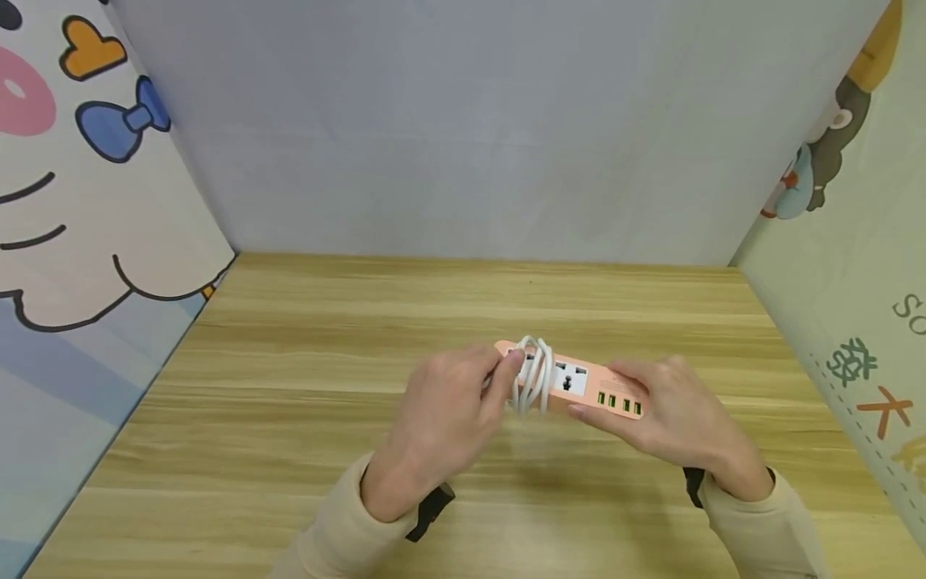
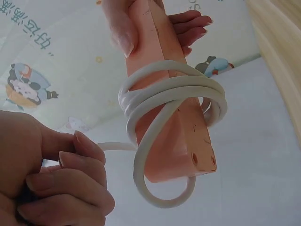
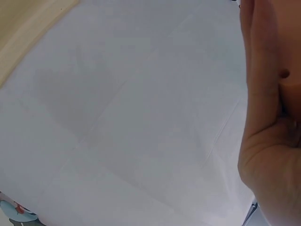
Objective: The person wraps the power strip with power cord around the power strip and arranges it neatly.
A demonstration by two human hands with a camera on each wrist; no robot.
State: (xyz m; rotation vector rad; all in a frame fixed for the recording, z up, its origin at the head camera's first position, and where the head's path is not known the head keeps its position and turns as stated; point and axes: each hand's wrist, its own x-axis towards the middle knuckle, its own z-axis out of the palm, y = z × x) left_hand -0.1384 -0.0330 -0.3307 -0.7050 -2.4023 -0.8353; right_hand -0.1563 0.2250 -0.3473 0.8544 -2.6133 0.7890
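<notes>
A peach power strip (image 1: 571,378) with white sockets and several USB ports is held above the table, slightly tilted. White cord (image 1: 535,374) is wound in several turns around its left part. My right hand (image 1: 669,410) grips the right end of the strip, thumb along the near edge. In the left wrist view, a loop of the cord (image 2: 164,202) hangs past the strip's end. My left hand (image 1: 452,402) is beside the strip's left end. Its curled fingers (image 2: 80,165) pinch the cord's free length, most of which they hide.
Below the hands lies a wood-grain table (image 1: 362,322). A plain pale panel (image 1: 463,129) stands along its back edge. Printed cartoon panels rise at the left (image 1: 145,241) and right (image 1: 832,281).
</notes>
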